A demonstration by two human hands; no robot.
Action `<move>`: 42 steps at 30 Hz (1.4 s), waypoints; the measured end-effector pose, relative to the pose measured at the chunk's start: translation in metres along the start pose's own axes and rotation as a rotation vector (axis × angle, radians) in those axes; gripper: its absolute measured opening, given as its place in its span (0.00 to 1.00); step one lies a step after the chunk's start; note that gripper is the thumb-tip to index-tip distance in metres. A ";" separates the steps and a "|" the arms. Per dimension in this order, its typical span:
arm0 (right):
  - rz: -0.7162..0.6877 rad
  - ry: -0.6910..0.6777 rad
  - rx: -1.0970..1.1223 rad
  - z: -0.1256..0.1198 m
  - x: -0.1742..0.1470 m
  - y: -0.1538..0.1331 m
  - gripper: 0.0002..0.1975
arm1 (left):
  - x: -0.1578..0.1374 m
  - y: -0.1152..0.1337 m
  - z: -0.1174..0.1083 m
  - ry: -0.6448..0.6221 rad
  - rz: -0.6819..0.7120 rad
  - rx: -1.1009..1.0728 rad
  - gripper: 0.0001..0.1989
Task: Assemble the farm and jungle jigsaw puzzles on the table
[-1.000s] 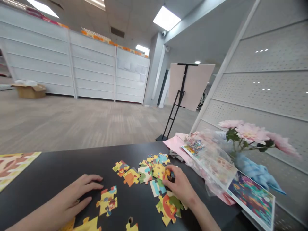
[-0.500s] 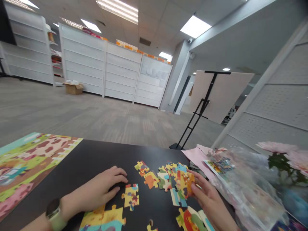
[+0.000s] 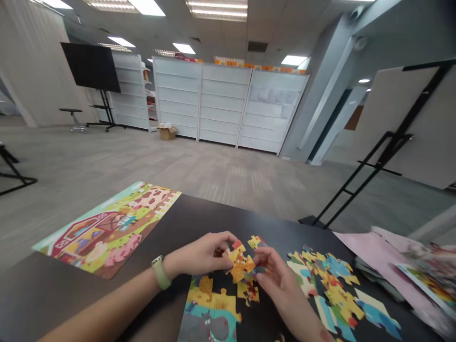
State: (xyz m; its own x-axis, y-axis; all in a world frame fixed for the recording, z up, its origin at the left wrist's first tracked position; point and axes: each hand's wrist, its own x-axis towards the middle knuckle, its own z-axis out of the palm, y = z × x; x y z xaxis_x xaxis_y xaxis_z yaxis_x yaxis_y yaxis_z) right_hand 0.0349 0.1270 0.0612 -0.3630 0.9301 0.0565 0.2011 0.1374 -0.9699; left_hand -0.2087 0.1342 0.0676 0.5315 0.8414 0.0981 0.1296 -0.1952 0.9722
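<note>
My left hand (image 3: 212, 251) pinches an orange and yellow jigsaw puzzle piece (image 3: 239, 262) with a giraffe-like animal on it. Its right edge meets the curled fingertips of my right hand (image 3: 280, 285), so the piece is held up between both hands. Beneath it lies another yellow puzzle piece (image 3: 247, 292), partly covered. Nearer to me is a joined section of puzzle (image 3: 213, 316) with a grey hippo on blue and yellow. Behind my right fingers a loose piece (image 3: 255, 241) shows in part.
Several loose pieces (image 3: 329, 285) lie heaped on the black table (image 3: 213, 213) at the right. A farm picture sheet (image 3: 110, 228) lies at the left. Pink paper and plastic wrapping (image 3: 384, 251) cover the right end. Beyond stand an easel (image 3: 377, 166) and white shelves (image 3: 224, 104).
My view has turned left. My right hand has brought the orange piece from the loose heap to my left hand, which has lifted from the table and taken hold of it.
</note>
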 end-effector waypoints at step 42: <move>-0.154 -0.329 -0.631 -0.015 -0.014 -0.012 0.19 | -0.005 0.006 -0.016 -0.200 -0.020 0.826 0.26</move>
State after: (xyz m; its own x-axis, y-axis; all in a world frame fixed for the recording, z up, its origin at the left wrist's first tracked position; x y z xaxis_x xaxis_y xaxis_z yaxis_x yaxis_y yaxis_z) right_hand 0.0507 0.1172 0.0758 -0.6644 0.7473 0.0110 0.5758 0.5212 -0.6299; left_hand -0.2237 0.1368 0.0763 0.6501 0.7591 -0.0325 0.6688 -0.5515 0.4985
